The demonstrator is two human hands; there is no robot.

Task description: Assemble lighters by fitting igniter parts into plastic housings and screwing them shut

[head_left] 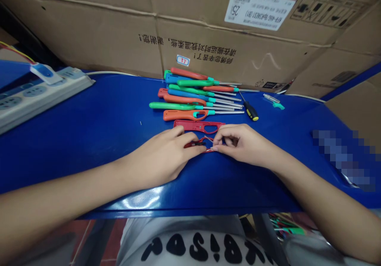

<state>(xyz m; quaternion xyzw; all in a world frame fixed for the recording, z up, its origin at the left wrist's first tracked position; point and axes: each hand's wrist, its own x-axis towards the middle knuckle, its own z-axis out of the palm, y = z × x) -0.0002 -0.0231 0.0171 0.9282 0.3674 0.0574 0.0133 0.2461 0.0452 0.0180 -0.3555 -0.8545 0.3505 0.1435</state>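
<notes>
My left hand (166,155) grips a red lighter shell half (205,140) by its handle end, low over the blue table. Some dark parts show inside that shell, between the fingers. At its other end, my right hand (238,143) pinches near the trigger loop; a thin pale strip, maybe a wire, runs to the fingertips. Just behind both hands lies another red shell half (195,126), its inner side up. Beyond it, several long-necked lighters (185,115) in orange, green and blue lie in a row, metal tubes pointing right.
A black and yellow screwdriver (251,111) lies right of the lighters. Farther right is a clear and teal part (274,100). A small screw (141,123) lies to the left. A power strip (44,93) stands at the left, and a large cardboard box (119,32) walls the back.
</notes>
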